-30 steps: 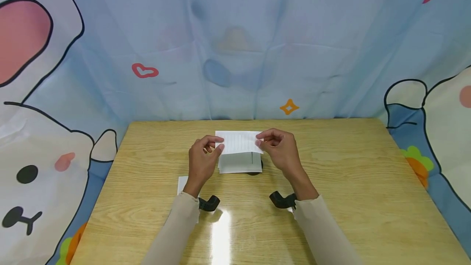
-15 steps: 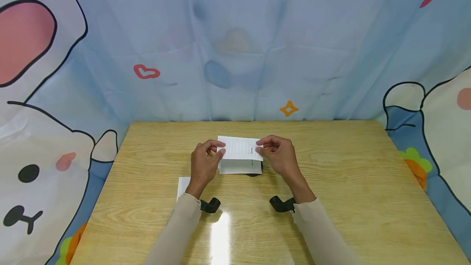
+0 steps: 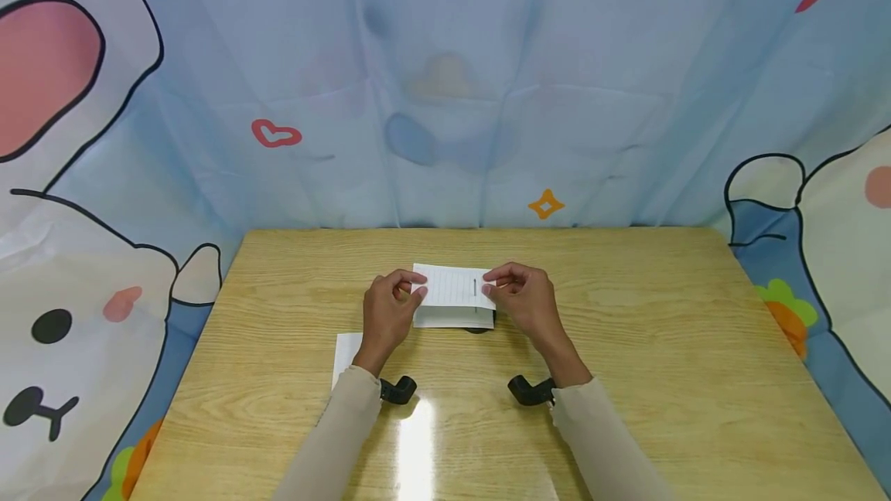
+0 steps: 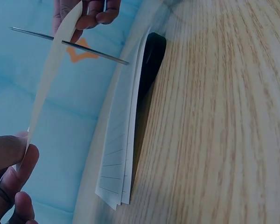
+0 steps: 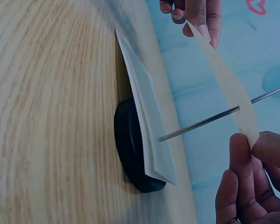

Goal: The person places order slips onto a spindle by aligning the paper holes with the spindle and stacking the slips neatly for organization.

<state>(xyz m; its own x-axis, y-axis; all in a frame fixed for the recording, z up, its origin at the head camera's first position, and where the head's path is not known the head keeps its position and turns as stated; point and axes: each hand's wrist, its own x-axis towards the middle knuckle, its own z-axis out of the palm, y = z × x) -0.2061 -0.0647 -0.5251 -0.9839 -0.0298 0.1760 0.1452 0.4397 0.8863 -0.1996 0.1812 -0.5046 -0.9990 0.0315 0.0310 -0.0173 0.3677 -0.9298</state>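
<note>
In the head view the held sheet (image 3: 448, 287) covers the upper part of the lower sheets (image 3: 452, 318), which hide all but a dark sliver of the black base (image 3: 477, 330), and the loose paper (image 3: 347, 352) disappears under the left sleeve (image 3: 334, 431), itself cut off by the bottom edge. Whether anything is written between the held sheet's fine lines is too small to tell. The right wrist view's right edge crops the metal rod (image 5: 200, 123) and right hand (image 5: 252, 182), while the left wrist view's left edge trims the left hand (image 4: 9, 172).
</note>
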